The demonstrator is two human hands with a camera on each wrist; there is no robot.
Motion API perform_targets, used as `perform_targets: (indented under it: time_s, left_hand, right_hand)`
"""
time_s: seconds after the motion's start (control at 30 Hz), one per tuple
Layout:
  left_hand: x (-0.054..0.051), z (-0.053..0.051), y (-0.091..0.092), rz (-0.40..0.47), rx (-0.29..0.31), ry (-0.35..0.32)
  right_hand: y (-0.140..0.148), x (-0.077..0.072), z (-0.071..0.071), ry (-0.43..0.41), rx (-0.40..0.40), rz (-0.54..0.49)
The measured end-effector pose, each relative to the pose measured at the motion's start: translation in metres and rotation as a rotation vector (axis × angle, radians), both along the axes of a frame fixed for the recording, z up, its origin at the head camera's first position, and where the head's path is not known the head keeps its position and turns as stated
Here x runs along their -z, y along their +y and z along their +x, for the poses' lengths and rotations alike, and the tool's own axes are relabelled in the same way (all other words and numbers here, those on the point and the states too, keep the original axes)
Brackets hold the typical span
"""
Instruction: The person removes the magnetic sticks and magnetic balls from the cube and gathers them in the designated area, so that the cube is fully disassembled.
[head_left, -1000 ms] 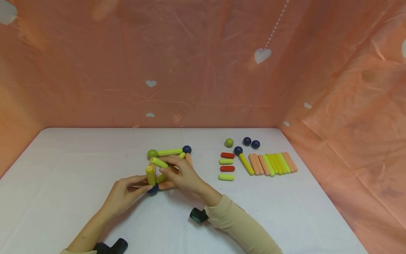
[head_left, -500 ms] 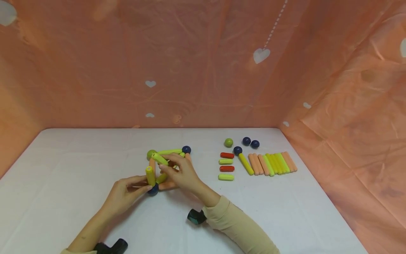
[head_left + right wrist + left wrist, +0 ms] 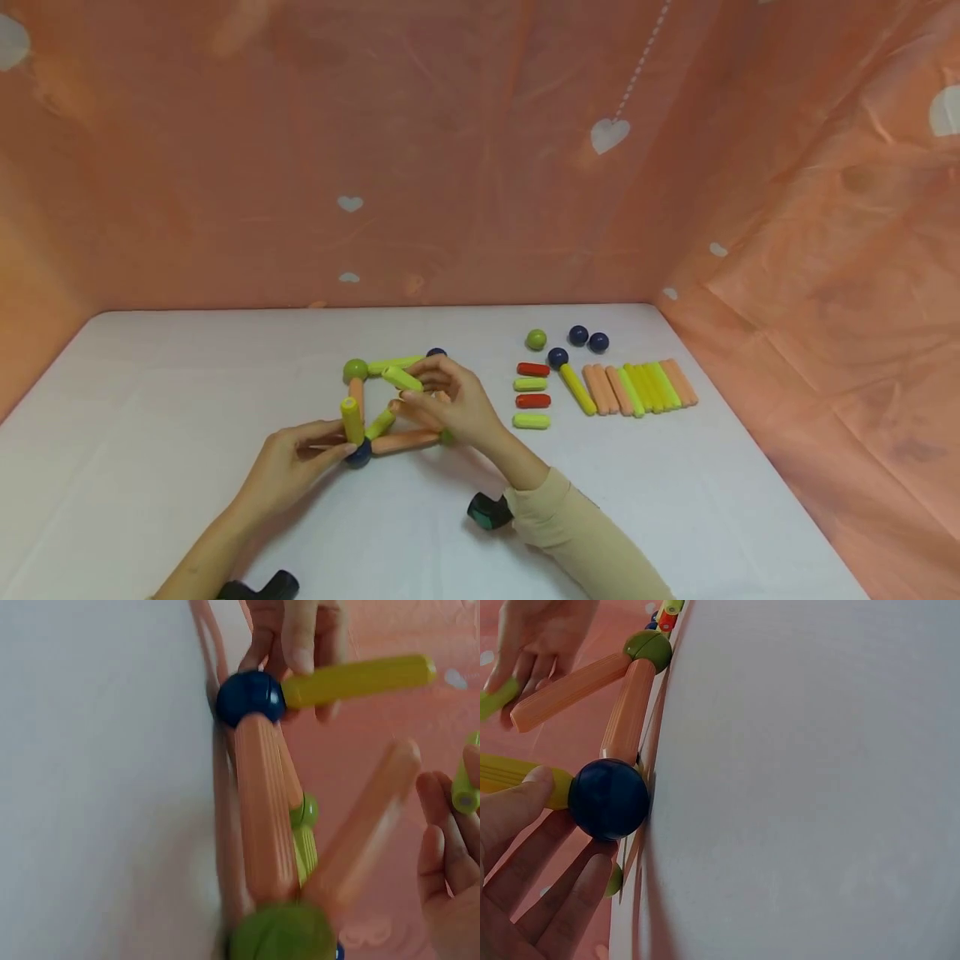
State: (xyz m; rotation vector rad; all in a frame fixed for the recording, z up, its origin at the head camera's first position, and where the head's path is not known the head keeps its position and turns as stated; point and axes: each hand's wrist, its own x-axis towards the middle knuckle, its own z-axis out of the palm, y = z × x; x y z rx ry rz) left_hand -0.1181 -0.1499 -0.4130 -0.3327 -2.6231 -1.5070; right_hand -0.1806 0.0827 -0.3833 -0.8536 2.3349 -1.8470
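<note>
Probably mid-assembly: left hand (image 3: 294, 462) pinches upright yellow plastic-looking rod (image 3: 351, 421) at glossy dark-blue ball (image 3: 607, 799), right hand (image 3: 459, 408) grips lime-green plastic-looking rod (image 3: 402, 379), next likely needing careful end alignment.

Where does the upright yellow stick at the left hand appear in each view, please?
Head: the yellow stick is left of and below centre, beside the left hand.
Left wrist: yellow stick at the left edge, about mid-height, partly behind the hand.
Right wrist: yellow stick at upper right, nearly level.
Shared landmark: the dark blue ball at its base.
</note>
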Motion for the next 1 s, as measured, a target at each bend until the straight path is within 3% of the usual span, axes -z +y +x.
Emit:
perform_targets:
  time_s: [0.27, 0.67, 1.0]
  left_hand:
    - [0.002, 0.000, 0.000, -0.012, -0.007, 0.013]
    - [0.003, 0.000, 0.001, -0.012, -0.002, 0.012]
    - [0.002, 0.002, 0.001, -0.006, -0.004, -0.001]
  right_hand:
    - [0.047, 0.007, -0.001, -0.040, 0.074, 0.066]
    - [0.112, 0.015, 0.009, -0.014, 0.146, 0.233]
    - [0.149, 0.020, 0.016, -0.022, 0.114, 0.409]
